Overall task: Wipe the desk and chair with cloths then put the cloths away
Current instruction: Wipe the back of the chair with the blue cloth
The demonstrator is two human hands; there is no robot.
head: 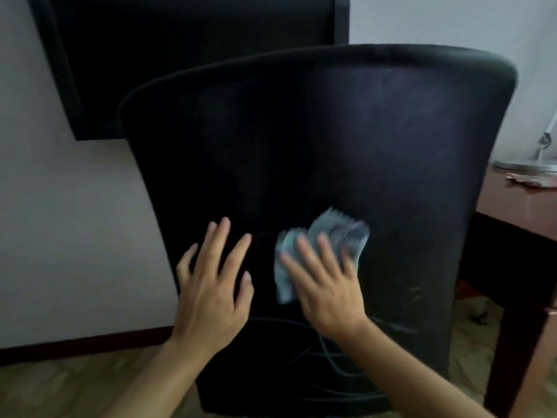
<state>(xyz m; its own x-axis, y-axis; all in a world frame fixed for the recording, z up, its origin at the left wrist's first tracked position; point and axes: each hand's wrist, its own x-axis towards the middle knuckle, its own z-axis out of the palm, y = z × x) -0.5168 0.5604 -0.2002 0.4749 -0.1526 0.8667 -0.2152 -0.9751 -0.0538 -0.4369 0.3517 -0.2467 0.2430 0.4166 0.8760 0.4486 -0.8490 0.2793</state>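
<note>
The person is wiping the back of the chair (316, 131). The right hand (325, 285) lies flat with fingers spread, pressing the cloth (337, 233) on the low middle of the chair back. The left hand (211, 288) is spread too, empty, flat on the chair just left of the cloth. To do this well, the person should press hard and go over the pale marks low down. The chair is black and wide. The cloth is pale blue, crumpled and blurry. The desk (512, 203) stands on the right.
</note>
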